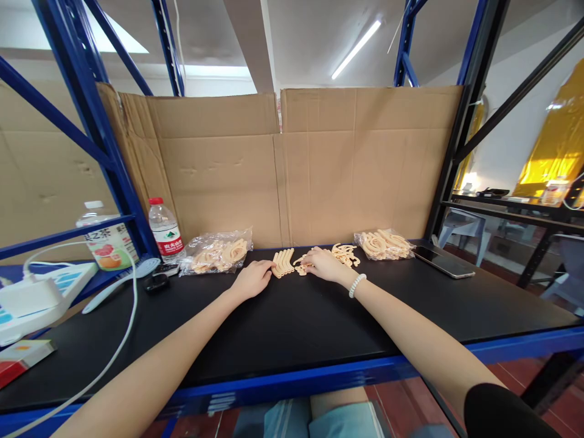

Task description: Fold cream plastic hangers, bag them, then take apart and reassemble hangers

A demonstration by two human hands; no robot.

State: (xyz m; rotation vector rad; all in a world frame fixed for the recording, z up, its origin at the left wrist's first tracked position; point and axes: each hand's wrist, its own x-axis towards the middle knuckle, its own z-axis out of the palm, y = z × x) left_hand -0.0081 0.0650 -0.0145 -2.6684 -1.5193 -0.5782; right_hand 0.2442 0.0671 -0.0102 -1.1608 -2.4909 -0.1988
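Off to the left of the left hand (252,280), a water bottle (166,230) is standing and a clear bag of beige pieces (216,253) is lying on the black table (296,325). That hand is resting palm down, fingers loose and holding nothing, its fingertips touching a neat row of curved beige pieces (283,263) lying between the two hands. The right hand (322,265) is laying its fingers on loose pieces (345,253) spreading out to its right. I cannot tell whether it is pinching one. A second bag (384,243) and a phone (444,261) are lying farther right.

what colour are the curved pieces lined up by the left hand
Pale peach-orange: the row of curved plastic pieces at the left hand, clearest in the head view.
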